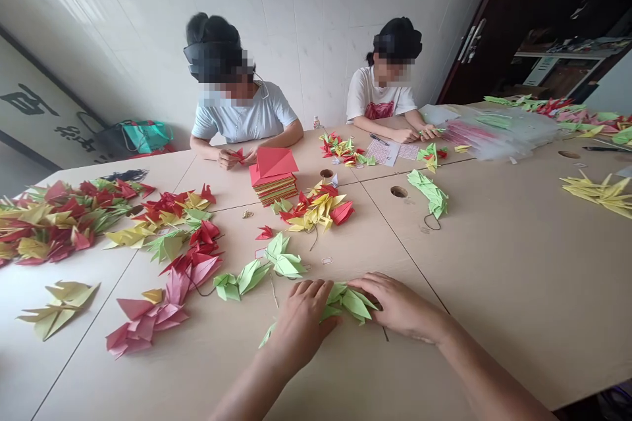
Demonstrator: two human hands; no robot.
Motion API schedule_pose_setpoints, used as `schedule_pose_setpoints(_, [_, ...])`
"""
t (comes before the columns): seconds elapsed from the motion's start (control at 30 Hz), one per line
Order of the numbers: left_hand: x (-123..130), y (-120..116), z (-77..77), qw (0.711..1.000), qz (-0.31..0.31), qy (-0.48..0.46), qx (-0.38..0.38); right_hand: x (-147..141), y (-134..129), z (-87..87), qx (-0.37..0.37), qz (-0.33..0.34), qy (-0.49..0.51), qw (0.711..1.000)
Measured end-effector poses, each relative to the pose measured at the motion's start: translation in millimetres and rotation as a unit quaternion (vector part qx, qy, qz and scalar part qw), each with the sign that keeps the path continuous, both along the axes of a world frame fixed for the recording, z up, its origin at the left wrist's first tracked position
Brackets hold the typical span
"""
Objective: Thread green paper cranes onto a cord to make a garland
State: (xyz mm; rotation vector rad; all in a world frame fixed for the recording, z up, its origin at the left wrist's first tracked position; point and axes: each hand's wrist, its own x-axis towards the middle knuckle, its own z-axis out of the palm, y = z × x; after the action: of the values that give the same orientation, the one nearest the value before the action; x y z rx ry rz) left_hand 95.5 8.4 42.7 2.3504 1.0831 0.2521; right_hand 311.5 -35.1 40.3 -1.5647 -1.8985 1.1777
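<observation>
Both of my hands are on a bunch of light green folded paper cranes (348,301) near the table's front. My left hand (303,316) closes over its left part, and a green tip shows out from under the wrist. At the right end, my right hand (397,306) has its fingers curled onto the paper wings. More green paper cranes (284,256) lie just beyond my left hand, joined by dark thread. To the left sit pink paper cranes (155,319) with a small yellow piece on top.
Across the table (494,263), two people fold or handle paper. A stack of red and coloured paper (273,181) stands before the left person. Piles of mixed cranes (54,220) cover the left side. Plastic bags (508,135) lie at the back right, near yellow cranes (600,194).
</observation>
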Motion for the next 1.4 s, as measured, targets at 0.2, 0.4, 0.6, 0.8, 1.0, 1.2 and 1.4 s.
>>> schedule_pose_setpoints(0.2, [3,8,-10.6,0.998,0.026,-0.027,-0.045,-4,2,0.0,0.011,-0.055,0.063,0.996])
schedule_pose_setpoints(0.4, [-2,13,-6.7,0.983,0.065,-0.098,-0.144,-3,6,4.0,-0.035,-0.087,0.165,0.982])
schedule_pose_setpoints(0.6, [-7,18,20.4,0.937,0.023,-0.203,-0.285,-5,10,20.3,-0.086,-0.081,0.264,0.957])
schedule_pose_setpoints(0.8, [-13,22,39.5,0.902,-0.005,-0.271,-0.335,-9,19,57.5,-0.089,-0.057,0.282,0.954])
schedule_pose_setpoints(1.0, [-16,23,70.5,0.931,0.018,-0.296,-0.215,-22,25,99.1,-0.041,-0.044,0.215,0.975])
schedule_pose_setpoints(1.2, [-26,17,90.9,0.938,0.077,-0.284,-0.182,-44,31,115.1,0.061,-0.049,0.121,0.99])
schedule_pose_setpoints(1.4, [-31,18,81.8,0.902,0.097,-0.344,-0.244,-58,37,104.6,0.056,-0.048,0.149,0.986])
